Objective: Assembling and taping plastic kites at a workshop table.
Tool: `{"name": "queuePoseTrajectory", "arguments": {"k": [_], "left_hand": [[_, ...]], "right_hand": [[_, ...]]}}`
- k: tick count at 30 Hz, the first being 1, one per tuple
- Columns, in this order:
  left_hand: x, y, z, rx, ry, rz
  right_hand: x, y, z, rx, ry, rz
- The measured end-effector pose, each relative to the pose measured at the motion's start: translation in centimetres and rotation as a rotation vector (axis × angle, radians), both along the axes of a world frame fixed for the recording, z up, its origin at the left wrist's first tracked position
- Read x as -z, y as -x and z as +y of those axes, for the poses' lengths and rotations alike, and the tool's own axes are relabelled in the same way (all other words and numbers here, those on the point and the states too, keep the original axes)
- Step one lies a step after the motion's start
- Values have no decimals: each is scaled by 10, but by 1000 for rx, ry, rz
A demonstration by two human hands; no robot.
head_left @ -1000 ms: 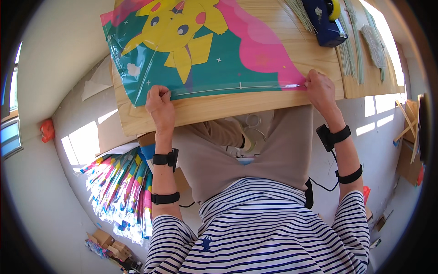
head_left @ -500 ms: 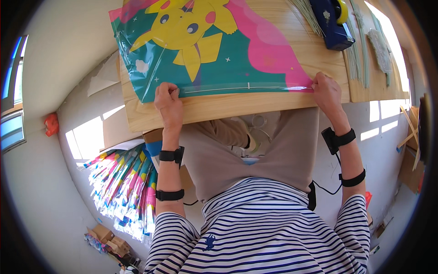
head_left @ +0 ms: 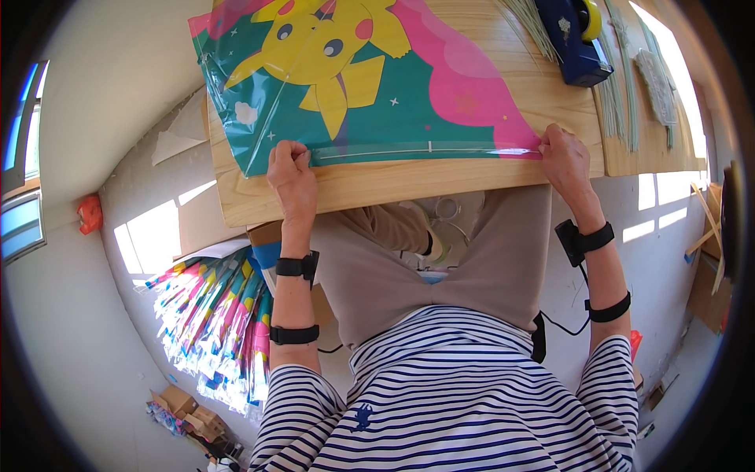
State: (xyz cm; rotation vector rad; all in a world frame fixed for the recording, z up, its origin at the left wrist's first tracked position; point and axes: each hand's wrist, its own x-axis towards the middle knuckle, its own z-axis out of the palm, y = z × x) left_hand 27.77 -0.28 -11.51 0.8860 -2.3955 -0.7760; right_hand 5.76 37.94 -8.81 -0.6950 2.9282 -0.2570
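Observation:
A glossy printed plastic sheet (head_left: pixel 370 86), teal and pink with a yellow cartoon figure, lies flat on the wooden table (head_left: pixel 440 177). Along its near edge runs a thin whitish rod or strip (head_left: pixel 393 150) with a short white mark near its middle. My left hand (head_left: pixel 291 175) pinches that edge toward its left part, fingers curled and closed. At the sheet's right corner, my right hand (head_left: pixel 563 161) is closed in a pinch on the same edge. Between the two hands the edge is stretched straight. The fingertips themselves are partly hidden.
A blue tape dispenser (head_left: pixel 580 69) with a yellow roll stands at the far right. Bundles of thin pale rods (head_left: pixel 609 102) and a clear bag (head_left: pixel 655 86) lie beside it. Left of my legs hangs a stack of folded printed sheets (head_left: pixel 216 315). The table's front edge is close to my lap.

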Motion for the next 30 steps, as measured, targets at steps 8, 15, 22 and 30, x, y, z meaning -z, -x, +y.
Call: {"name": "queuePoseTrajectory", "arguments": {"k": [8, 15, 22, 30], "left_hand": [[-1, 0, 0, 11, 32, -31], [-3, 2, 1, 12, 6, -43], [-2, 2, 2, 5, 46, -60], [1, 4, 6, -30, 58, -48]], "right_hand": [[0, 0, 0, 11, -17, -13], [1, -1, 1, -1, -1, 4], [3, 0, 0, 2, -4, 5], [6, -1, 3, 18, 23, 19]]}}
